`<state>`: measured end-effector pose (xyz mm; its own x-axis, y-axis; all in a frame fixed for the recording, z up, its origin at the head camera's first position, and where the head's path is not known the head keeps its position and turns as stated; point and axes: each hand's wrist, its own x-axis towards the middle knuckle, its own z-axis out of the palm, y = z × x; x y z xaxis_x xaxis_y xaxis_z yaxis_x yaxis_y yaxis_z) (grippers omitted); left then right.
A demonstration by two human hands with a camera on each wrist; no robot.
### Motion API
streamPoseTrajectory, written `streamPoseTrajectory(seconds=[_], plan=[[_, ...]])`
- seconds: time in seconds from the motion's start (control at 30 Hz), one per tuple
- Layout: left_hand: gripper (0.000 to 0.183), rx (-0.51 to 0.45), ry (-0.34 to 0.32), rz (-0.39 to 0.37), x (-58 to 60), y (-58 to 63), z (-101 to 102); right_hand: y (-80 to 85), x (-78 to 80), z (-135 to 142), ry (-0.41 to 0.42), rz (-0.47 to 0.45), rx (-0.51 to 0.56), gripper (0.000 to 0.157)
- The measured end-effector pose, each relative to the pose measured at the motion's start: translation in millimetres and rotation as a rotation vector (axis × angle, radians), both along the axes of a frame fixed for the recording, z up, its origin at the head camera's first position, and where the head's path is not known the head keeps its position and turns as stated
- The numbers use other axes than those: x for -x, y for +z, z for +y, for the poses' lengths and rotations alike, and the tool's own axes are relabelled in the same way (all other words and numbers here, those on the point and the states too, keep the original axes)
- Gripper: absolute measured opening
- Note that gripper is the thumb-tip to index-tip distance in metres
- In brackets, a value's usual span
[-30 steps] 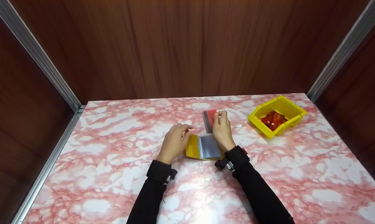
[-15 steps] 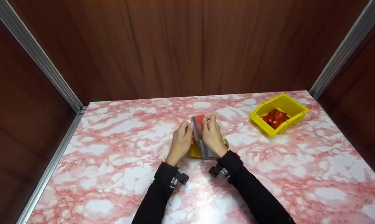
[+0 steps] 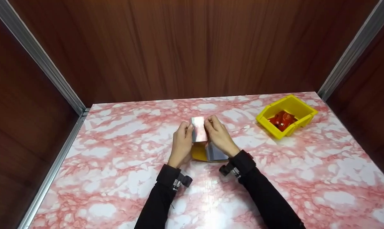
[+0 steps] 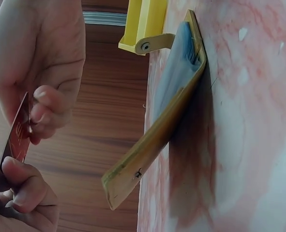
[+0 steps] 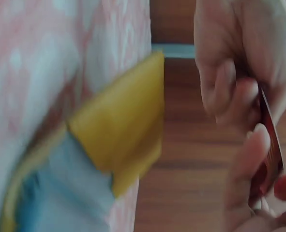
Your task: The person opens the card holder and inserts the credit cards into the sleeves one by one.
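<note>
A card [image 3: 198, 128] is held up between both hands; its face toward the head camera is bright with glare, while the left wrist view shows a dark red side [image 4: 18, 135]. My left hand [image 3: 181, 143] pinches its left edge with thumb and fingers. At the opposite edge my right hand [image 3: 221, 136] grips it, thumb and fingers on either side in the right wrist view. Below the hands, a yellow card holder [image 3: 199, 152] lies spread on the table, its clear sleeves [image 3: 216, 153] showing. A strap with a snap [image 4: 155, 42] sticks out from it.
A yellow bin [image 3: 287, 116] stands at the back right of the pink marbled table [image 3: 122, 143], with red packets or cards [image 3: 283, 121] inside. Brown wood-grain panels [image 3: 192, 51] enclose the back and sides.
The right hand brought the card left over the card holder, and the left hand came up and took its other edge. The card has turned from its red, dark-striped side to a shiny face.
</note>
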<state>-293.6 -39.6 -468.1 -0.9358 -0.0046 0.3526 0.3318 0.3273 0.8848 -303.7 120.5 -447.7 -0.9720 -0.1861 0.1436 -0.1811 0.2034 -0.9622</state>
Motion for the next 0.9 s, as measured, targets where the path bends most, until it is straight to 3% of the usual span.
streamPoseTrajectory(seconds=[0.13,0.23,0.37,0.53,0.67,0.9], plan=[[0.022,0.021,0.012,0.02,-0.2,0.3,-1.9,5.2,7.5,21.6,0.062,-0.011,-0.032,0.023],[0.022,0.022,0.009,0.019,0.1,0.8,-2.8,5.8,12.5,41.2,0.11,0.036,-0.209,0.024],[0.022,0.03,0.01,0.018,1.0,1.5,-3.0,0.5,14.1,59.8,0.184,0.093,-0.5,0.047],[0.022,0.026,0.005,-0.005,1.7,3.6,-4.3,-13.8,10.8,68.3,0.273,0.068,-0.724,0.074],[0.022,0.027,0.0,-0.02,2.0,5.0,-5.6,-26.0,9.0,77.0,0.303,0.065,-0.79,0.084],[0.02,0.034,0.018,-0.045,3.3,5.2,-10.5,-37.4,11.7,90.9,0.303,0.042,-0.752,0.089]])
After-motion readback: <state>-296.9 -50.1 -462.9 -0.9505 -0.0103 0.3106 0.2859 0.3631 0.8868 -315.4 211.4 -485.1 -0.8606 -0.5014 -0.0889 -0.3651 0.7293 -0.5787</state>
